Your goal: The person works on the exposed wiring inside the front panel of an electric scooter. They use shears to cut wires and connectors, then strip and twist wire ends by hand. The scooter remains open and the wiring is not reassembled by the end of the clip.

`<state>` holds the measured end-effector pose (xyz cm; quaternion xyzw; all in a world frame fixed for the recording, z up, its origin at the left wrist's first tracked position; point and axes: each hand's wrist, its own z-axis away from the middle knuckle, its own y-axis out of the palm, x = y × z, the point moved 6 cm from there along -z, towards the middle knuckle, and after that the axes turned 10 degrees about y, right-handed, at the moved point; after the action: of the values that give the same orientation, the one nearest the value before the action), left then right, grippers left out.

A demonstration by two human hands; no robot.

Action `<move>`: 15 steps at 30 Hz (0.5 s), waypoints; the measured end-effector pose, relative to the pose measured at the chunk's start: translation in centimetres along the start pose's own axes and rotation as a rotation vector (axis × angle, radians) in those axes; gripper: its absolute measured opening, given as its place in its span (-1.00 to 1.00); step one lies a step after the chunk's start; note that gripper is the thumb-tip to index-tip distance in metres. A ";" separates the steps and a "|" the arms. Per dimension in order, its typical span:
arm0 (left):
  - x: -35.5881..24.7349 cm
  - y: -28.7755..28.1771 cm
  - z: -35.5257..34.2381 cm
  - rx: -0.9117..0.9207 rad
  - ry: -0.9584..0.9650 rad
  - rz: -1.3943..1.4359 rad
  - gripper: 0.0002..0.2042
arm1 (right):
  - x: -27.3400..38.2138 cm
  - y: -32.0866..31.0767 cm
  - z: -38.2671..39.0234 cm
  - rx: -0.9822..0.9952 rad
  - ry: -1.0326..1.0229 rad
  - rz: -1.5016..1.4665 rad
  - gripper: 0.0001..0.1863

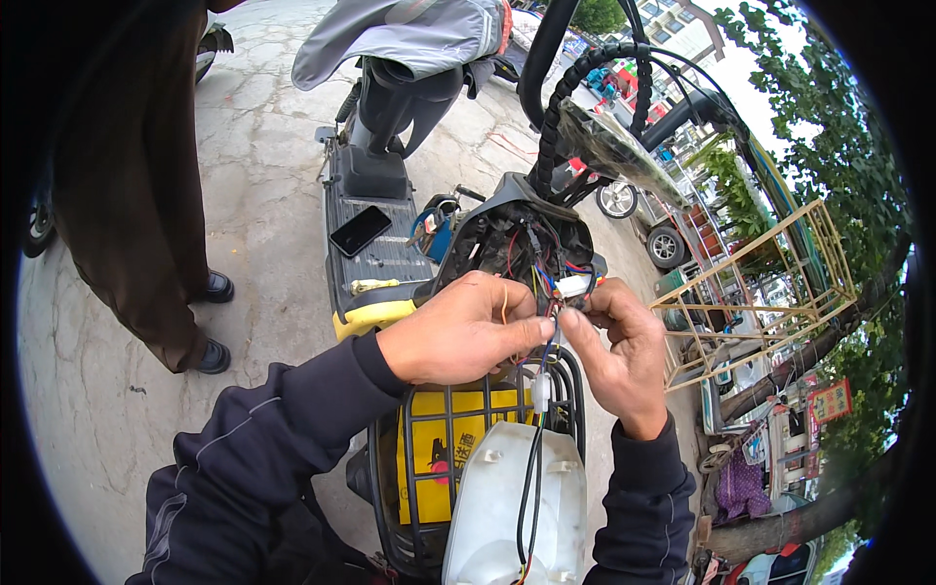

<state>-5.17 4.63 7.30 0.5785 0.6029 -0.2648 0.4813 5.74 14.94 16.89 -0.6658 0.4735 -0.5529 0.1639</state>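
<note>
Thin coloured wires come out of the opened black front housing of an electric scooter. Over them my left hand is closed, thumb and fingers pinching the wires, and an orange wire loops by its fingers. Facing it, my right hand pinches the same bundle; its thumb tip nearly meets the left thumb. Just above the fingertips sits a white connector. A second white plug hangs below on dark cables, which run down over a white plastic cover. The exact wire ends are hidden by my fingers.
Beneath my hands is a black wire basket holding a yellow bag. On the footboard lie a black phone and a blue item with keys. A person in brown trousers stands left. A wooden frame stands right.
</note>
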 end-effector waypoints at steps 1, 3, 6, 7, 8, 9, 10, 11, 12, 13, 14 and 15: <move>0.1 -0.1 0.0 -0.005 -0.027 -0.022 -0.71 | -0.2 -0.1 0.0 -0.015 0.024 -0.055 -0.89; 0.0 -0.5 0.3 -0.094 0.001 0.053 -0.69 | -0.9 -0.1 -0.1 -0.023 0.125 -0.145 -0.81; 0.4 -1.0 1.0 -0.193 0.019 0.160 -0.69 | -1.9 -0.4 -0.1 -0.102 0.220 -0.319 -0.74; 0.6 -1.1 1.1 -0.219 0.022 0.197 -0.70 | -2.2 -0.1 -0.1 -0.109 0.240 -0.391 -0.75; 0.7 -1.0 1.1 -0.236 0.058 0.215 -0.69 | -2.2 -0.1 0.0 -0.116 0.231 -0.392 -0.75; 0.9 -0.9 1.1 -0.248 0.073 0.221 -0.68 | -2.3 0.0 0.0 -0.121 0.223 -0.393 -0.76; 1.0 -0.8 1.1 -0.262 0.089 0.228 -0.67 | -2.4 0.0 -0.1 -0.116 0.222 -0.391 -0.76; 1.2 -0.8 1.1 -0.279 0.077 0.228 -0.66 | -2.4 0.0 -0.1 -0.115 0.212 -0.364 -0.75; 1.0 -0.8 1.1 -0.274 0.111 0.201 -0.65 | -2.4 -0.1 -0.1 -0.106 0.209 -0.333 -0.75; 0.8 -0.9 1.1 -0.270 0.120 0.169 -0.64 | -2.5 -0.3 -0.1 -0.112 0.223 -0.297 -0.74; 0.6 -0.9 1.1 -0.266 0.128 0.136 -0.63 | -2.4 -0.3 -0.2 -0.101 0.192 -0.323 -0.74; 0.4 -1.0 1.0 -0.272 0.133 0.110 -0.62 | -2.4 -0.5 -0.3 -0.106 0.179 -0.344 -0.75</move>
<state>-5.81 3.74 6.25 0.5566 0.6310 -0.1151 0.5280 5.89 17.19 15.99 -0.6928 0.3938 -0.6040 -0.0110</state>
